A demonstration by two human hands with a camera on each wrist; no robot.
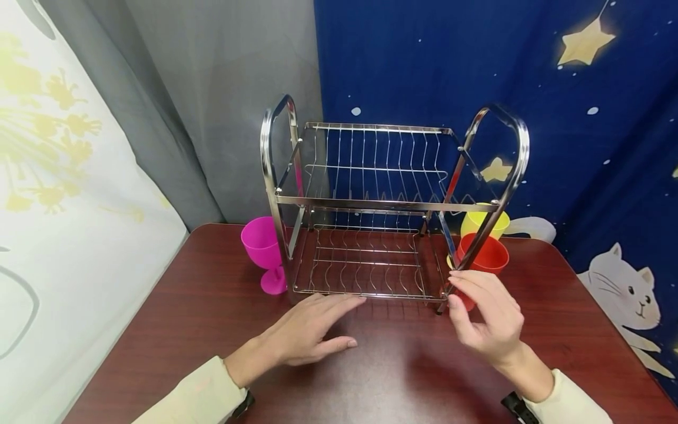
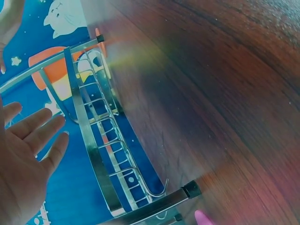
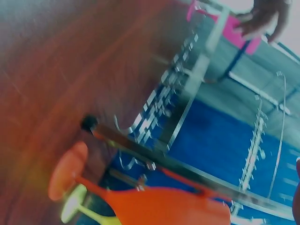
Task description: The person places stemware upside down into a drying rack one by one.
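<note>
A two-tier chrome dish rack [image 1: 371,205] stands on the table with wire shelves and looped side frames. My left hand [image 1: 312,330] is in front of its lower front bar, fingers extended and thumb apart, holding nothing. By the foot of the right front leg is my right hand [image 1: 489,318], fingers gently bent, thumb spread from them, with nothing in its grasp. A red plastic goblet [image 1: 492,256] stands just outside the rack's right side, partly hidden by the leg and that hand. Behind it is a yellow goblet [image 1: 484,221]. A magenta goblet [image 1: 262,241] stands beyond the left leg.
The dark red wooden table [image 1: 381,383] reaches back to a grey curtain [image 1: 228,88] and a blue starry one [image 1: 402,65]. White patterned fabric [image 1: 63,235] hangs along the left. In the right wrist view, the red goblet [image 3: 164,206] appears close beside the rack leg.
</note>
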